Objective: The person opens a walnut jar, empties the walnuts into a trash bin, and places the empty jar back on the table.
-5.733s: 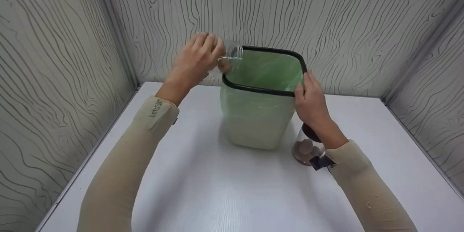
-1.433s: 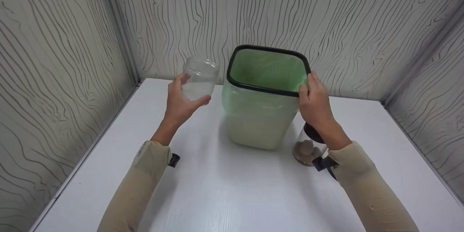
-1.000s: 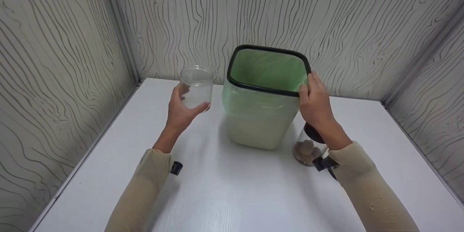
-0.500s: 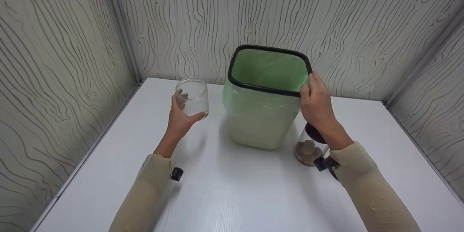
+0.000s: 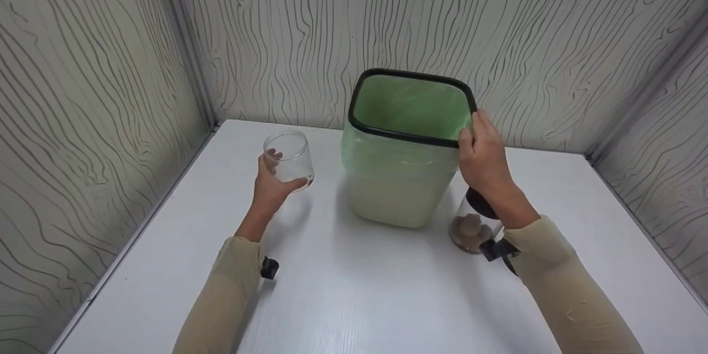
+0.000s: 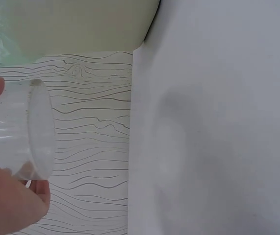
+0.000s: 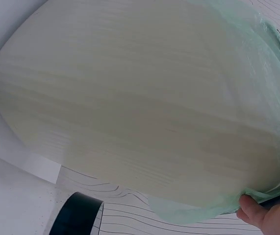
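Observation:
My left hand (image 5: 271,182) grips a clear jar (image 5: 296,160) around its side, thumb near the base. The jar has no lid, stands nearly upright with its mouth tilted away, and hangs over the table. In the left wrist view, small brown specks cling around the base of the jar (image 6: 12,122). My right hand (image 5: 484,152) holds the right rim of a trash bin (image 5: 387,199), which is lined with a green bag (image 5: 415,105) under a black rim ring. In the right wrist view, the thumb of the right hand (image 7: 272,213) presses on the green bag.
A second clear jar (image 5: 463,218) with a dark lid and several brown round lumps stands right of the bin, partly hidden by the right wrist. The white table (image 5: 343,287) is bounded by patterned panels (image 5: 310,27) at the back and both sides.
Earlier the left hand tipped the jar sideways at the bin's left rim, with a brown lump inside. The jar came away without the lump, turned mouth-up and sank lower. The right hand stayed.

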Motion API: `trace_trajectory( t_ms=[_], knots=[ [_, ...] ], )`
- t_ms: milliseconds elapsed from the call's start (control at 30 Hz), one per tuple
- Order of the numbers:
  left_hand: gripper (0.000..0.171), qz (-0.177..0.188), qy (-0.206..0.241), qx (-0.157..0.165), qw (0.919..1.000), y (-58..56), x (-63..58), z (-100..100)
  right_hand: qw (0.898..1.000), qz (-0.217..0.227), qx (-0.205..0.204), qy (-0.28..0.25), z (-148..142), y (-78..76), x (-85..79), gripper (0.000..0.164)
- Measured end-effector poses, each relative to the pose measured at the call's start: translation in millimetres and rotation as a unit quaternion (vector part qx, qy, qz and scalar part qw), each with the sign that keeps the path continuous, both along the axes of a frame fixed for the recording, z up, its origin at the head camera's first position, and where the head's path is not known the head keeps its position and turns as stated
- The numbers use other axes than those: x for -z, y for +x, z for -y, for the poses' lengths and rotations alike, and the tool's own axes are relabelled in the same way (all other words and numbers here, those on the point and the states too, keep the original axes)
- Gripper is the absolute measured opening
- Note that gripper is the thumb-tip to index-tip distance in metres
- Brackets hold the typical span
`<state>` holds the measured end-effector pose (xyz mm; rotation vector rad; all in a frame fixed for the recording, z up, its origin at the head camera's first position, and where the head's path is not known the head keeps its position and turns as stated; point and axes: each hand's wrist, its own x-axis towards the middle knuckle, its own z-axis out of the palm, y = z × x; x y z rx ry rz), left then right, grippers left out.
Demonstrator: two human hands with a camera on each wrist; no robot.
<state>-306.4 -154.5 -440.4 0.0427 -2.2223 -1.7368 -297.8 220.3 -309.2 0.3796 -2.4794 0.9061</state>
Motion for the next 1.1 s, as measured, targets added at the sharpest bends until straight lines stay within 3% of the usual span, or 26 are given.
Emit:
trace_trajectory(
  t_ms=[300, 767, 1100],
  knots=[
    [0.103, 0.034, -0.023, -0.017, 0.9990, -5.2, 12.5, -0.6, 1.000, -0.016, -0.009, -0.006, -0.1, 0.7, 0.4, 0.055],
    [0.106, 0.083, -0.068, -0.036, 0.9936, -11.2, 28.1, -6.4, 1.000, -0.006, 0.001, -0.002, -1.4, 1.0, 1.0, 0.057],
    [0.101, 0.114, -0.078, -0.042, 0.9896, -13.5, 31.8, -6.4, 1.000, -0.011, -0.002, -0.006, -1.2, 0.2, 1.5, 0.055]
  ],
)
